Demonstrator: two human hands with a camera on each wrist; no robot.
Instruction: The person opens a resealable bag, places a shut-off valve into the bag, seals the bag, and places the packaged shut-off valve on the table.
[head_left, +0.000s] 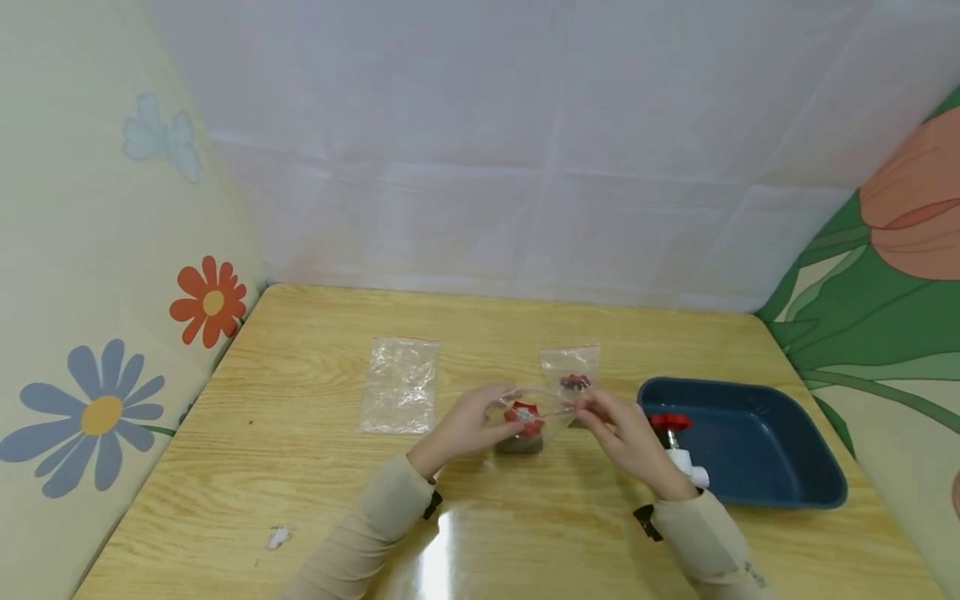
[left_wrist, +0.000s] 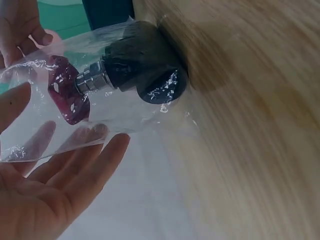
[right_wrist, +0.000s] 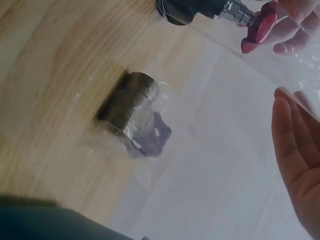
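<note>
Both hands are held over the table (head_left: pixel 330 475), a short gap apart. A clear bag (left_wrist: pixel 140 115) is gripped by the left hand (head_left: pixel 474 422), its thumb on one side and its fingers spread along the other. The bag's edge is pinched by the right hand (head_left: pixel 628 437), thumb to fingertips. Inside the bag, just beside the left hand, an upright valve (left_wrist: pixel 116 71) with a red handle (head_left: pixel 523 415) is held.

To the left of the left hand, a broad stretch of wood is left as far as the table's side edge, with a flat bag (head_left: pixel 400 387) lying nearer, beyond the wrist. More room is found ahead, up to the far edge. On the right, movement is bounded by the rim of a blue tray (head_left: pixel 780 450), close beside the right hand; a white valve (head_left: pixel 682 461) with a red handle is seen there, partly covered by that arm.

By the left wrist view, the held valve's dark body and metal neck are revealed, mostly hidden from the head. By the right wrist view, a second bagged valve (right_wrist: pixel 131 107), just beyond the right hand, is shown lying down.
</note>
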